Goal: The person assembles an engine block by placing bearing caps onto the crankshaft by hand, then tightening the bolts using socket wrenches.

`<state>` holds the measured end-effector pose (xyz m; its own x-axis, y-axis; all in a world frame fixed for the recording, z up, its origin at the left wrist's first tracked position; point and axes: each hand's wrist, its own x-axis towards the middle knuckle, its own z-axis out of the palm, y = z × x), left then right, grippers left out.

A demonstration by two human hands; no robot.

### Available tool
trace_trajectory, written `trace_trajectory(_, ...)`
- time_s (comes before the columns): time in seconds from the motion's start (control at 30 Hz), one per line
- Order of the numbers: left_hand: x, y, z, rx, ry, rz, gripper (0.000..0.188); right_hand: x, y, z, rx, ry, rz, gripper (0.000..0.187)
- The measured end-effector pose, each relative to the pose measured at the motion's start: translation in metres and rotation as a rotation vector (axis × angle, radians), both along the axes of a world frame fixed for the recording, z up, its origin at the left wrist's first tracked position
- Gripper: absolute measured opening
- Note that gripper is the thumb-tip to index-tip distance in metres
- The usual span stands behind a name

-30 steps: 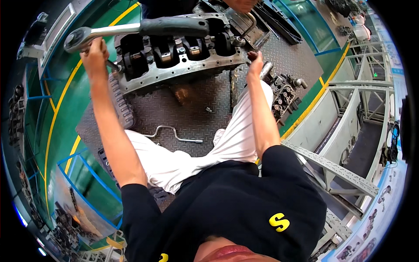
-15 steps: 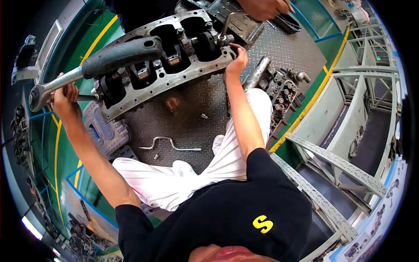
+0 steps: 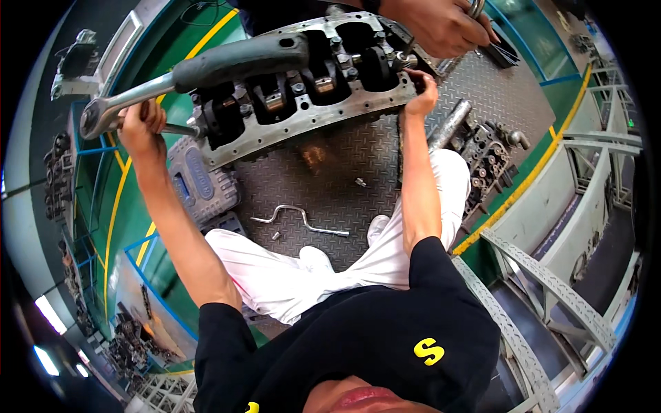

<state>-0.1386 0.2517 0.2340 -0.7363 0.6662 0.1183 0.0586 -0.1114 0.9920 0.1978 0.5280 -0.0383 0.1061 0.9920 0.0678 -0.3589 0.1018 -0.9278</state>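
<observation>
Engine block (image 3: 310,82) sits on the checker-plate floor (image 3: 323,179), crankshaft side up. Left hand (image 3: 141,127) fingers wrap closed around the large ratchet wrench (image 3: 206,72) handle end. Right hand (image 3: 421,96) fingers curl, gripping the block's edge.

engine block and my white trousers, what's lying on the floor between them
In the head view, a bent metal crank handle lies on the checker-plate floor between the engine block and the trousers, with a couple of small loose bits nearby.

Bright, even indoor light, soft shadows, sharp centre, strong fisheye bending toward dark rim.
</observation>
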Motion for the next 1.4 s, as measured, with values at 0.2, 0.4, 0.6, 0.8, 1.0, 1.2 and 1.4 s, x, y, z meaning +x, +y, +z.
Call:
trace_trajectory(0.2,0.028,0.003,0.001,-0.032,-0.024,0.130,0.033,-0.015,0.031,-0.016,-0.054,0.146,0.107,0.048)
trace_trajectory(0.4,0.053,0.000,0.003,0.029,-0.003,0.161,0.028,-0.028,0.062,-0.029,-0.059,0.250,0.108,0.038)
trace_trajectory(0.6,0.054,-0.019,0.003,0.119,-0.051,0.179,0.030,-0.015,0.042,0.006,0.070,-0.487,-0.199,0.027)
trace_trajectory(0.8,0.063,-0.006,-0.007,-0.032,0.018,0.319,0.022,-0.011,-0.088,0.226,0.681,-0.147,0.256,0.023)
trace_trajectory(1.0,0.052,0.003,-0.010,-0.116,0.160,0.187,0.023,-0.060,-0.117,0.352,0.849,-1.070,0.727,0.048)
trace_trajectory(1.2,0.047,-0.011,-0.011,-0.154,0.147,0.069,0.019,-0.060,-0.140,0.352,0.849,-1.179,0.719,0.054)
trace_trajectory(1.4,0.036,-0.005,-0.013,-0.149,0.211,-0.063,0.027,-0.067,-0.132,0.347,0.904,-1.311,0.697,0.060)
